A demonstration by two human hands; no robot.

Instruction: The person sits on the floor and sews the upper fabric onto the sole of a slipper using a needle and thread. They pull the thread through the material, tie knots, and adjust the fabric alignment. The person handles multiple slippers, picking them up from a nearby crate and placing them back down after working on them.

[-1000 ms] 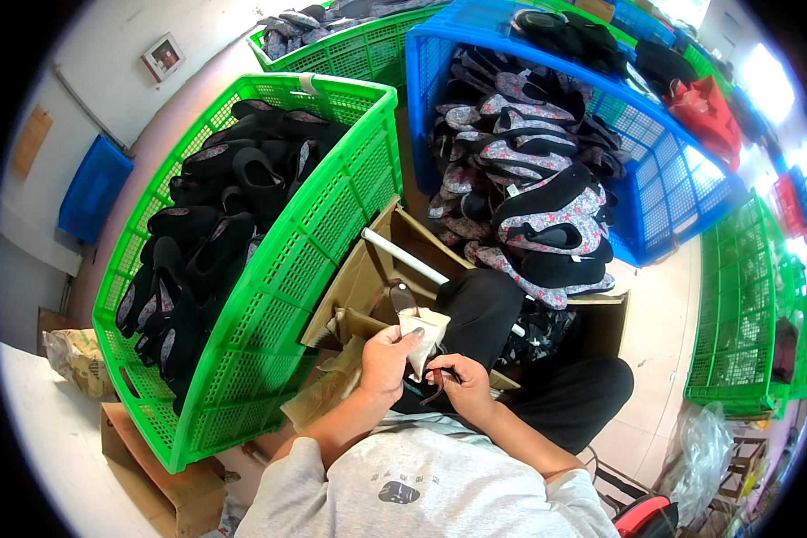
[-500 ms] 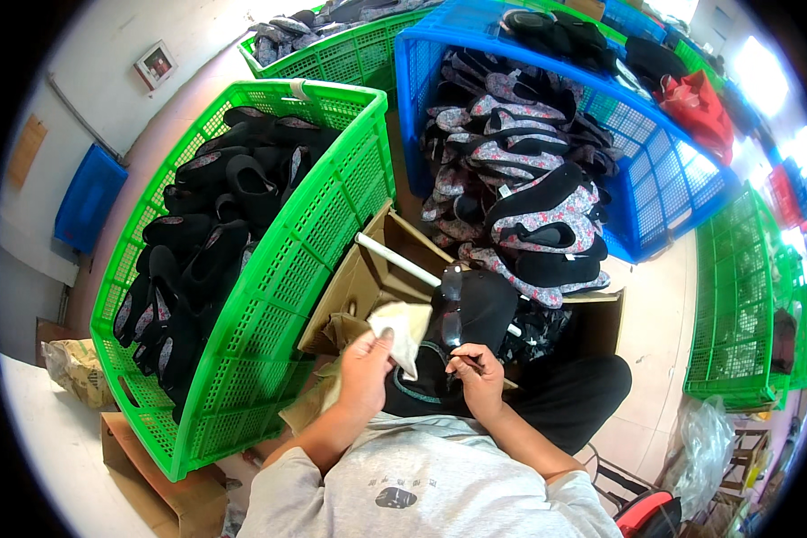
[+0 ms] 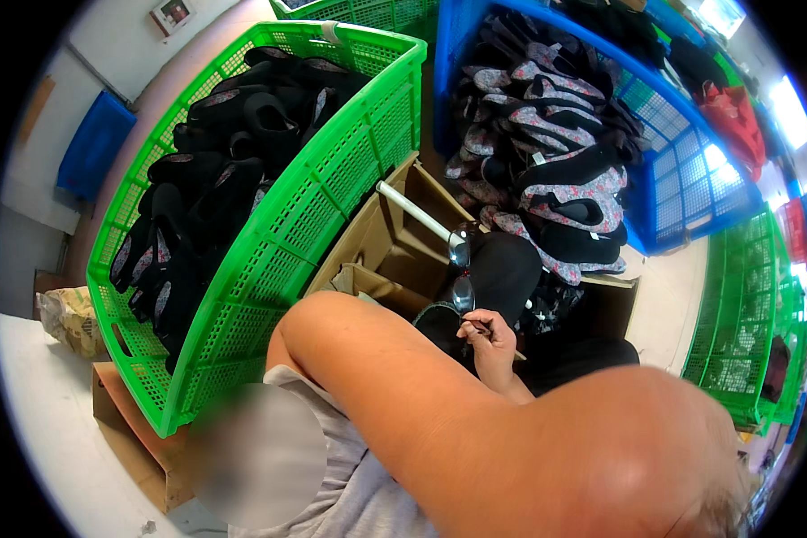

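- The right hand [image 3: 486, 339] is seen with fingers curled together on a thin dark tool, possibly a pen or awl; the tip is hidden.
- The tool is held against a black shoe [image 3: 493, 273] lying in the lap, just beside an open cardboard box [image 3: 394, 247], so the work is kept close to the body.
- The left hand cannot be seen; its raised arm [image 3: 403, 386] crosses the view, so its state cannot be told.
- A green crate [image 3: 332, 188] of black shoes is tilted toward the person; a blue crate [image 3: 681, 179] of patterned shoes stands to the right, both within reach.
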